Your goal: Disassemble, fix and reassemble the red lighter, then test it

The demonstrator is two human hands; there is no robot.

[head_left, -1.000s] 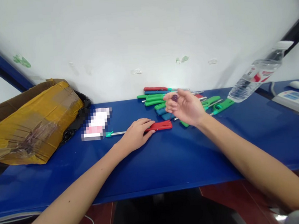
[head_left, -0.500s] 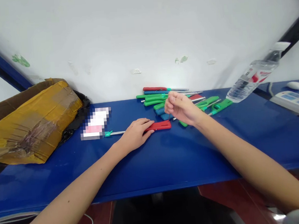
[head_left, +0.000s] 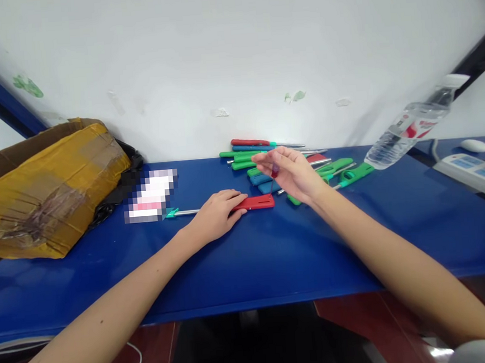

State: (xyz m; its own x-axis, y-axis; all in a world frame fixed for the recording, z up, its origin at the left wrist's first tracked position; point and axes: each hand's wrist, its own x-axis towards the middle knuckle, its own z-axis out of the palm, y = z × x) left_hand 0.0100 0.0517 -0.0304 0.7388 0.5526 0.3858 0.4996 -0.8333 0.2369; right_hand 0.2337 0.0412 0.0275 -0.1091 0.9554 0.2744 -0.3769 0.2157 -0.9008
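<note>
A red long-nosed lighter [head_left: 260, 202] lies flat on the blue table, its metal rod pointing left to a teal piece [head_left: 171, 213]. Across its middle rests my left hand [head_left: 218, 213], fingers along the far side and thumb along the near side, gripping it. Above the lighter's right end, my right hand [head_left: 294, 173] holds a small screwdriver-like tool [head_left: 275, 171] with a dark red handle; its thin shaft points down at the lighter's end. The fingertips are loosely extended around the handle. Whether the tip touches the lighter I cannot tell.
Behind my right hand lies a pile of green, blue and red lighters [head_left: 251, 156]. A tilted water bottle [head_left: 414, 126] and a power strip [head_left: 472, 169] are at the right, with a white mouse [head_left: 475, 145]. A taped carton [head_left: 50, 191] sits at the left, beside a blurred-out white item [head_left: 153, 194].
My right hand's fingers have loosened from a closed pinch and stretched out leftward, exposing the tool's dark red handle. My left hand stays on the red lighter. The view has shifted slightly.
</note>
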